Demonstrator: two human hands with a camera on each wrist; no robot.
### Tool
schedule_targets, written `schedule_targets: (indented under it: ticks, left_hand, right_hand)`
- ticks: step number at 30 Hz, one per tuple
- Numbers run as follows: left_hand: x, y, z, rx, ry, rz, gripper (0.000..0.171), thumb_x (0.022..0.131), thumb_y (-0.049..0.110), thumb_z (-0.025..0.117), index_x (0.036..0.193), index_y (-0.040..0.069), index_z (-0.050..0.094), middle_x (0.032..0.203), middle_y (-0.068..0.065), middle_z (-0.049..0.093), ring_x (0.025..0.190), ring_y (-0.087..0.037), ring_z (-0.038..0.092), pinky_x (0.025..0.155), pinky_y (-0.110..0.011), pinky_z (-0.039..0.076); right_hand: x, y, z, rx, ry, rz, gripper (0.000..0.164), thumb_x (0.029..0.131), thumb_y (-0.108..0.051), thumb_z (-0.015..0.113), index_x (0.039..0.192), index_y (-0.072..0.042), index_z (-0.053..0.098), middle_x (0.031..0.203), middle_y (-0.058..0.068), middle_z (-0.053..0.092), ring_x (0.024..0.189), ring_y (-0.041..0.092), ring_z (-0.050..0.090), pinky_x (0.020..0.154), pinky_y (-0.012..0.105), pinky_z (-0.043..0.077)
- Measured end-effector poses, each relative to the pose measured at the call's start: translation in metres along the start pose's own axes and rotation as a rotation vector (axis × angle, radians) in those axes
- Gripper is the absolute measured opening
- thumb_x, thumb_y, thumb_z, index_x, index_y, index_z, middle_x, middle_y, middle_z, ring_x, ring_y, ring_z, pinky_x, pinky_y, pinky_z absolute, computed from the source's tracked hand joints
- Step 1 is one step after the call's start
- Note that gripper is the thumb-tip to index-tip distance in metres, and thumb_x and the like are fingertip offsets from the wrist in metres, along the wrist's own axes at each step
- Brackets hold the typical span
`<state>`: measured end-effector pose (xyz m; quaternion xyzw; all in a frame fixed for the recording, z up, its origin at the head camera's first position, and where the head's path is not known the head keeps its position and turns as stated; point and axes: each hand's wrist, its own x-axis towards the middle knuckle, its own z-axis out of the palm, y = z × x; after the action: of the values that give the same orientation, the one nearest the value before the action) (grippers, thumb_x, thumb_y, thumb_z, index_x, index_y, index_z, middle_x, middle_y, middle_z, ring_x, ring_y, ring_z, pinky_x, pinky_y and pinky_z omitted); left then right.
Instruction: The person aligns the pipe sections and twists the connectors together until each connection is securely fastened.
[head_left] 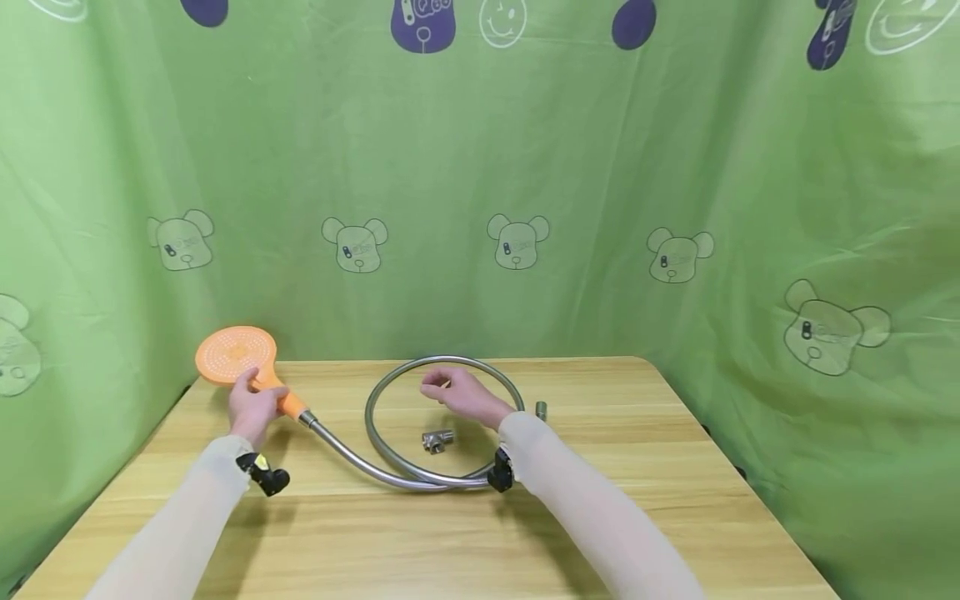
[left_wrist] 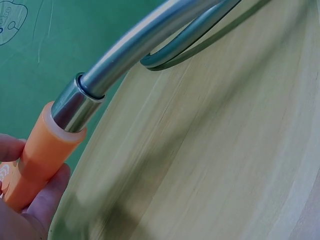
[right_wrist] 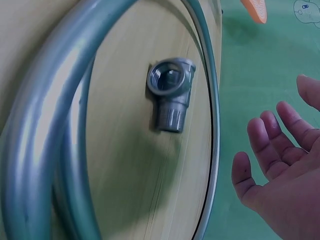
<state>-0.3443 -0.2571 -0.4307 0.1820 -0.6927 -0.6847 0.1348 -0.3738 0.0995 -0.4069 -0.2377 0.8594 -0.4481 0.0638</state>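
My left hand point(head_left: 253, 408) grips the handle of an orange shower head point(head_left: 236, 353) at the table's back left; thumb and fingers lie on either side of the handle point(left_wrist: 42, 155) in the left wrist view. A metal collar point(left_wrist: 77, 104) joins it to a silver shower hose point(head_left: 375, 475), which curls into a loop in the middle. Over that loop hovers my right hand point(head_left: 467, 395), holding nothing, its fingers loosely bent. Below it, inside the loop, lies a small metal tee fitting point(head_left: 437, 441); its threaded opening point(right_wrist: 167, 77) shows in the right wrist view.
The hose's free end point(head_left: 541, 410) stands out to the right of the loop, beyond my right wrist. Green curtains point(head_left: 450, 167) with bear prints hang behind and at both sides of the wooden table point(head_left: 420, 550).
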Motion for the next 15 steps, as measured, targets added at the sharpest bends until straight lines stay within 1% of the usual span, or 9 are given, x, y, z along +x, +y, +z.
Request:
schedule_targets:
  ticks: [6, 10, 15]
  left_hand:
    - [0.002, -0.004, -0.001, 0.018, -0.002, -0.007, 0.085, 0.089, -0.006, 0.061, 0.161, 0.009, 0.018, 0.161, -0.027, 0.023, 0.069, -0.003, 0.058, 0.063, -0.018, 0.058]
    - [0.004, -0.008, -0.001, 0.041, -0.012, -0.026, 0.085, 0.090, -0.005, 0.061, 0.161, 0.009, 0.016, 0.161, -0.027, 0.022, 0.066, -0.002, 0.058, 0.063, -0.018, 0.058]
    - [0.005, -0.012, -0.002, 0.049, -0.012, -0.035, 0.086, 0.089, -0.004, 0.063, 0.160, 0.007, 0.017, 0.159, -0.031, 0.024, 0.064, -0.003, 0.059, 0.061, -0.019, 0.058]
  right_hand:
    - [-0.005, 0.005, -0.009, -0.019, 0.014, 0.013, 0.030, 0.100, -0.031, 0.061, 0.121, -0.010, 0.066, 0.113, 0.003, 0.065, 0.100, 0.019, 0.061, 0.085, 0.031, 0.055]
    - [-0.008, 0.006, -0.015, -0.008, 0.030, 0.010, 0.028, 0.100, -0.027, 0.062, 0.119, -0.007, 0.067, 0.111, 0.005, 0.066, 0.100, 0.024, 0.063, 0.084, 0.033, 0.056]
    - [-0.011, 0.008, -0.020, -0.012, 0.045, 0.002, 0.029, 0.099, -0.024, 0.063, 0.119, -0.004, 0.068, 0.110, 0.008, 0.066, 0.098, 0.031, 0.065, 0.083, 0.034, 0.058]
